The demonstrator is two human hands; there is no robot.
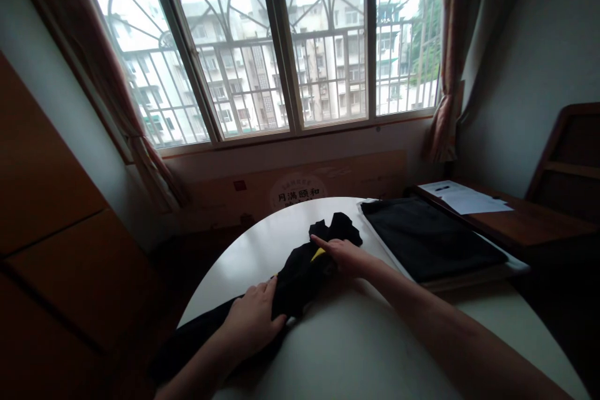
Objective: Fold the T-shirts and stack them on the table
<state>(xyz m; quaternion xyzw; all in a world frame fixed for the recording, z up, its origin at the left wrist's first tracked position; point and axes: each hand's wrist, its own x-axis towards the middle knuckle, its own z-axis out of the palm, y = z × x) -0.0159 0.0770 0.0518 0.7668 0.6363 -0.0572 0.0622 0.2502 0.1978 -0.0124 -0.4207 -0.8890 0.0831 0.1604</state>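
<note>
A long, bunched black garment [295, 281] lies slantwise over the round white table [225, 269], with a small yellow patch [318, 254] near its far end. Across the middle of the garment rests my left hand [255, 312], palm down, fingers stretched out and thumb apart. My right hand [345, 256] is at the far end, beside the yellow patch. Its index finger points out along the cloth while the other fingers curl round the fabric. The garment's near end runs past the table's left edge, partly behind my left forearm.
Right of my hands, a folded black cloth [431, 237] lies on a clear plastic bag [513, 264]. Beyond it stands a brown wooden desk [539, 219] with white papers [464, 197]. A printed cardboard box [347, 178] is below the barred window [328, 75].
</note>
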